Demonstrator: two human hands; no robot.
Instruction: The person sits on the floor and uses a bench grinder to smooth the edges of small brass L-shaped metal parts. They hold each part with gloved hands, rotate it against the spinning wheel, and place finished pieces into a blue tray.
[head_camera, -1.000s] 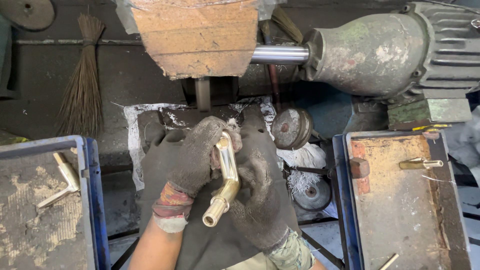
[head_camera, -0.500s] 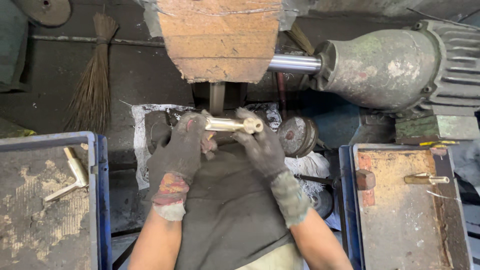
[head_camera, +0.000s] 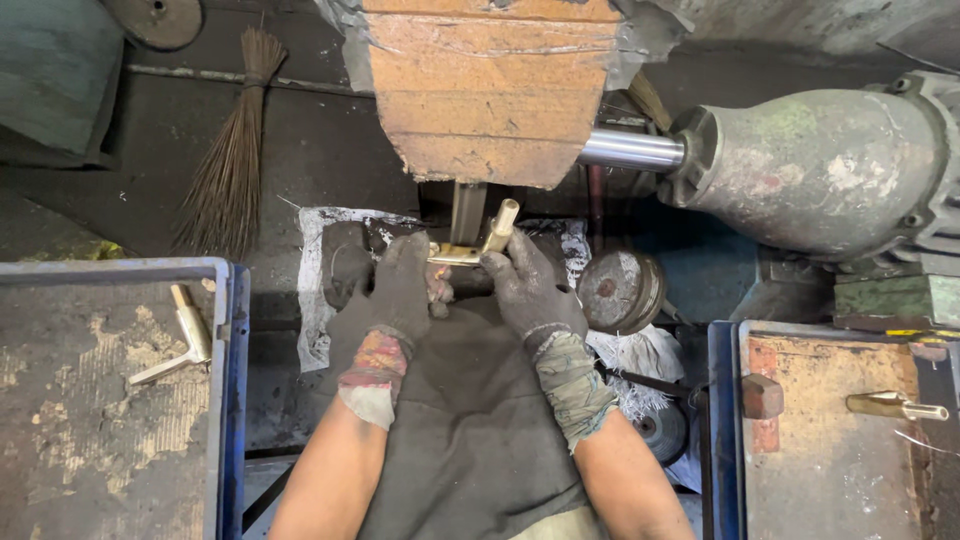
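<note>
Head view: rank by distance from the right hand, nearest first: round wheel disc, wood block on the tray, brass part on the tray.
From the right hand:
1. Round wheel disc, just right of it.
2. Wood block, right tray's near-left corner.
3. Brass part, farther right on that tray.

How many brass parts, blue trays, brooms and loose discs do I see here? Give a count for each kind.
Brass parts: 3 (in both hands, left tray, right tray)
Blue trays: 2 (left, right)
Brooms: 1
Loose discs: 3 (top left, beside the right hand, lower)
Total: 9
</note>
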